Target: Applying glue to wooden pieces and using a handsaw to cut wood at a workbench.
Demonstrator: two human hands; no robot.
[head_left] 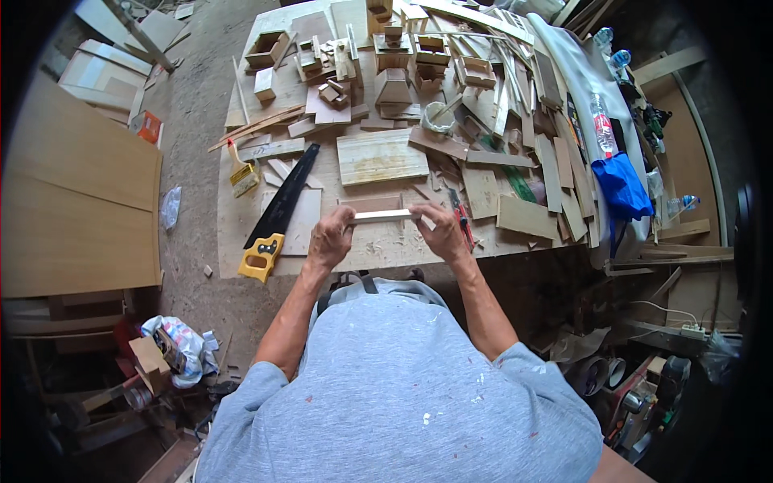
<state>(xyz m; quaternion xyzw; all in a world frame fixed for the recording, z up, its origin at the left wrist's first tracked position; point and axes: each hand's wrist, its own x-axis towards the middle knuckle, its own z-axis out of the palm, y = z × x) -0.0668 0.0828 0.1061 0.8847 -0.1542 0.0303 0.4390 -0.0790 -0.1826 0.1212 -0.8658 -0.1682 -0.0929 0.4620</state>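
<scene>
A short, narrow strip of pale wood (382, 216) is held level between my two hands, over the near edge of the workbench. My left hand (330, 238) pinches its left end, and my right hand (439, 229) pinches its right end. Left of my left hand lies a hand saw (282, 201) with a black blade and a yellow handle. Close beside my right hand is a red and black tool (460, 217), partly covered by the fingers. Beyond the strip, a wide pale board (382, 157) rests flat, with wood shavings around it.
Wood offcuts (527, 217) crowd the right of the bench. Small wooden boxes (394, 48) stand at the back. A paintbrush (243, 173) lies at the left, and a white tub (438, 117) stands behind the board. A blue bag (622, 185) hangs off the right side.
</scene>
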